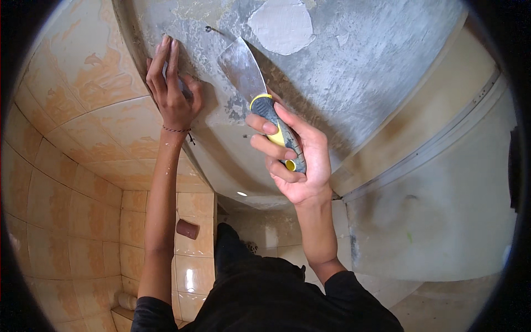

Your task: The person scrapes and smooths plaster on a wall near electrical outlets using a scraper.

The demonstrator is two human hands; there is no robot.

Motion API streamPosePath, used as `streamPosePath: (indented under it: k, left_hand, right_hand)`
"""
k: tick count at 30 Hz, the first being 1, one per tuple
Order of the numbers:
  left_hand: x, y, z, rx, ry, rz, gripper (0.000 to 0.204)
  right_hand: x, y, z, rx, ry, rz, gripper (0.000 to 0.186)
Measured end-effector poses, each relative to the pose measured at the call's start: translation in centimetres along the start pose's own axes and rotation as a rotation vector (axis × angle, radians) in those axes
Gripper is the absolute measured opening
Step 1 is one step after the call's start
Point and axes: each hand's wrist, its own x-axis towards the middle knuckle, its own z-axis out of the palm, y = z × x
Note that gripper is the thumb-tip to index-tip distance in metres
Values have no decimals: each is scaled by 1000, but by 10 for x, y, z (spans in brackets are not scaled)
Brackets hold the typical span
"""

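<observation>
My right hand (301, 141) is wrapped round the dark grey and yellow handle of a putty knife (265, 108). Its broad metal blade tilts up and to the left, in front of the rough grey wall (376, 66); whether it touches the wall I cannot tell. A white filler patch (281, 26) shows on the wall above and right of the blade. At the wall's left edge, beside the tiles, my left hand (176, 94) rests with its fingers stretched upward and holds nothing. A thin braided band circles the left wrist.
Orange-patterned tiles (88, 110) cover the left side. A small reddish-brown piece (188, 228) lies on a tiled surface beside my left forearm. A thin hooked wire or nail (209, 29) sticks out near the blade tip. On the right stands a pale panel (431, 216) with a frame.
</observation>
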Motion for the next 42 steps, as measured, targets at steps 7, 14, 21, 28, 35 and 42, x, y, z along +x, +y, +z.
streamPosePath:
  k: [7,14,21,28,35,42]
  left_hand:
    - [-1,0,2,13,5,4,68]
    - [0,-2,0,13,-3,8,68]
    - [-1,-1,-2,20,0,-9,68]
    - [-2,-3,0,12,-4,-12,69]
    - [-1,-2,-3,8,-9,-15,68]
    - [-1,-3,-2,8,0,-10,68]
  right_hand:
    - [3,-2,-9,-5,-13,-7,26]
    - [8,1,-12,3,-50,57,25]
    - [7,4,-6,109,-46,36,21]
    - [16,5,-6,211,-139,116,18]
    - [14,15,-8,317,-160,97,18]
    - [17,13,-7,379,-184,119,18]
